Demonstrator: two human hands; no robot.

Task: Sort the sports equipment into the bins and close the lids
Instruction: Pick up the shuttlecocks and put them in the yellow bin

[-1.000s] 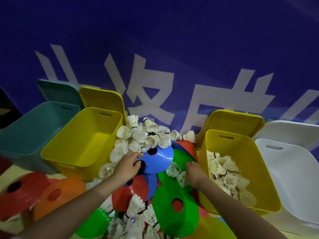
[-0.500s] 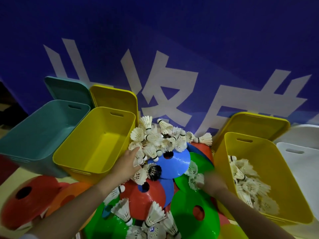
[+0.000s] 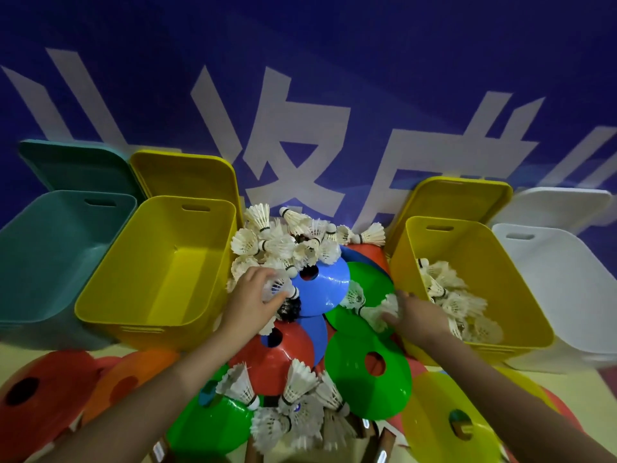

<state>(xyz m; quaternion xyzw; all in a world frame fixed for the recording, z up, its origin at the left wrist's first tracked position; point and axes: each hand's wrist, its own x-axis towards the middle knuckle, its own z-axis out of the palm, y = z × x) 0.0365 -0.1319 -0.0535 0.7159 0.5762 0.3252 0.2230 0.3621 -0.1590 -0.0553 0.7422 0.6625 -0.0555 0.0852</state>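
A heap of white shuttlecocks [image 3: 293,238] and coloured disc cones lies between the bins. My left hand [image 3: 248,300] grips a white shuttlecock [image 3: 278,287] beside the blue cone [image 3: 325,285]. My right hand [image 3: 415,315] holds shuttlecocks [image 3: 380,310] over a green cone [image 3: 370,285], just left of the right yellow bin [image 3: 507,262], which has several shuttlecocks inside. The left yellow bin [image 3: 160,269] is empty. More shuttlecocks [image 3: 293,406] lie at the front of the pile.
A teal bin [image 3: 43,248] stands at far left and a white bin [image 3: 564,289] at far right. Lids lean upright behind the bins against a blue banner wall. Red [image 3: 30,392], orange [image 3: 133,372], green [image 3: 370,372] and yellow cones [image 3: 447,422] cover the floor in front.
My left hand has closed round a shuttlecock at the blue cone's edge. My right hand has gathered shuttlecocks off the green cone and shifted right toward the right yellow bin. The view moved closer.
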